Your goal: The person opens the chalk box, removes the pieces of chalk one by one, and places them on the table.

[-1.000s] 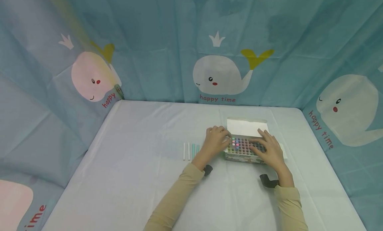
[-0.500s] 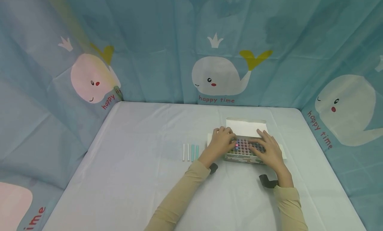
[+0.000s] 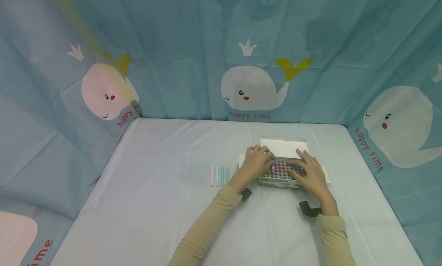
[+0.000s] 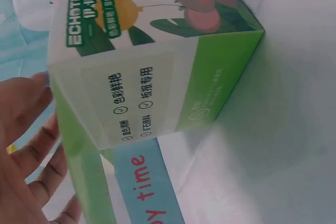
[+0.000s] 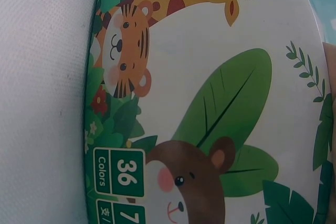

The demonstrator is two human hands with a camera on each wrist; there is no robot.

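Note:
An open chalk box (image 3: 281, 183) printed with cartoon animals stands right of the table's middle, its top a grid of round holes with coloured chalk ends. My left hand (image 3: 254, 162) reaches over the box's left end with bent fingers. In the left wrist view a bluish chalk stick (image 4: 44, 79) shows at its fingertips, pinched there; most of it is hidden. My right hand (image 3: 309, 173) rests on the box's right part with spread fingers, the thumb over the holes. Left of the box lie a white chalk stick (image 3: 212, 176) and a teal chalk stick (image 3: 222, 176) among several in a row.
The box's white lid flap (image 3: 281, 145) stands folded back behind it, and a side flap (image 3: 327, 174) sticks out on the right. White cloth covers the table (image 3: 152, 189). A blue whale-print curtain (image 3: 186, 82) hangs behind and at both sides.
My left hand has moved right, from the box's left edge onto the holes, covering some chalk ends. My right hand stays on the box. The row on the table is unchanged.

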